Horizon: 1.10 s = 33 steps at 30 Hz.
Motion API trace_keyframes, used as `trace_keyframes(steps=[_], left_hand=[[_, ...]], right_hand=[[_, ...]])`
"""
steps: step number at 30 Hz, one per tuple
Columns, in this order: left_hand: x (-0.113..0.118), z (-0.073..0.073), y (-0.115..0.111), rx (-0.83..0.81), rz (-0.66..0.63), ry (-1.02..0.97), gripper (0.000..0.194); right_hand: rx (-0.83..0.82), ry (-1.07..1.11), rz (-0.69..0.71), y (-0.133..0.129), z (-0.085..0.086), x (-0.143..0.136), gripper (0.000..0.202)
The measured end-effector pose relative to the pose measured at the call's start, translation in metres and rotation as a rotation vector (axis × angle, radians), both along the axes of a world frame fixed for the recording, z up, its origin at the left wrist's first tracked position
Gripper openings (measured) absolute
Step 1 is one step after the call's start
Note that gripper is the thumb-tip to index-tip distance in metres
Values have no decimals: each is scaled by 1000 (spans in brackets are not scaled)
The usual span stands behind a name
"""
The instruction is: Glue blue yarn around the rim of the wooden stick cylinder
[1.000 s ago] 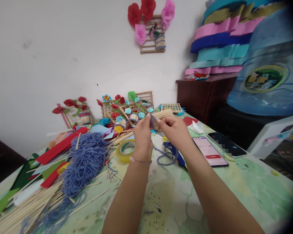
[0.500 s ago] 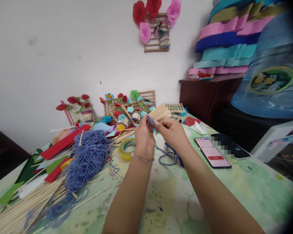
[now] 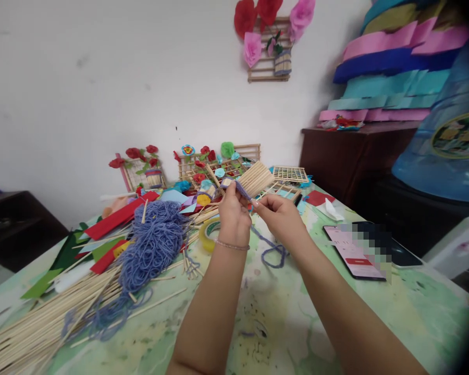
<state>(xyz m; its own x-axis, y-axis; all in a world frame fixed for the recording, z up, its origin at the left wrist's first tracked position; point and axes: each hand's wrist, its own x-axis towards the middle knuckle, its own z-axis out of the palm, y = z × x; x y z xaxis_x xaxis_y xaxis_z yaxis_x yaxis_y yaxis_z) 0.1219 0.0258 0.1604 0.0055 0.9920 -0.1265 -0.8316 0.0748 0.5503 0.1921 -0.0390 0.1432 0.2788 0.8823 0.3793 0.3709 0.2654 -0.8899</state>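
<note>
The fingers of the left hand (image 3: 234, 213) were wrapped around the near end of one flat row of pale sticks (image 3: 257, 178), packed too closely for me to count, held tilted above the bench (image 3: 285, 323). One band of blue-purple yarn (image 3: 243, 192) crossed that near end. The right hand (image 3: 279, 217) had its thumb and forefinger pinched together on the yarn there, and one loose loop (image 3: 273, 260) lay on the bench below. One beaded bracelet (image 3: 232, 246) circled the left wrist.

Just left of that wrist sat one roll of yellow tape (image 3: 206, 239), partly hidden by the arm. Further left was one tangled yarn heap (image 3: 152, 239), and nearer the bench edge a thick spread of loose sticks (image 3: 50, 328), too many to count.

Right of the right forearm lay two phones (image 3: 354, 255), one with a lit screen, partly covered by a pixelated patch. Near them were one red sheet (image 3: 319, 198) and one crumpled white paper (image 3: 330, 210).

On the wall hung one stick frame (image 3: 268, 70) with four large paper flowers (image 3: 252, 49), two red and two pink. At far right stood one big blue water bottle (image 3: 426, 151).
</note>
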Motion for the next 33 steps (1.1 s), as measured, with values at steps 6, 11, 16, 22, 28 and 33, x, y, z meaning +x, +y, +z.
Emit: trace_keyframes(steps=[6, 11, 16, 22, 28, 33], left_hand=[[-7, 3, 2, -6, -3, 3, 24], [-9, 3, 3, -11, -27, 31, 24], [-6, 2, 3, -26, -13, 31, 23], [-1, 0, 2, 0, 42, 54, 20], [-10, 7, -4, 9, 47, 38, 20], [-13, 11, -6, -18, -7, 37, 21]], right_hand=[[-38, 16, 15, 6, -4, 0, 28], [-93, 49, 50, 8, -4, 3, 28], [-133, 213, 182, 5, -1, 0, 25], [-143, 466, 359, -2, 4, -7, 25], [-151, 523, 363, 4, 0, -4, 22], [-161, 515, 371, 9, -5, 1, 21]])
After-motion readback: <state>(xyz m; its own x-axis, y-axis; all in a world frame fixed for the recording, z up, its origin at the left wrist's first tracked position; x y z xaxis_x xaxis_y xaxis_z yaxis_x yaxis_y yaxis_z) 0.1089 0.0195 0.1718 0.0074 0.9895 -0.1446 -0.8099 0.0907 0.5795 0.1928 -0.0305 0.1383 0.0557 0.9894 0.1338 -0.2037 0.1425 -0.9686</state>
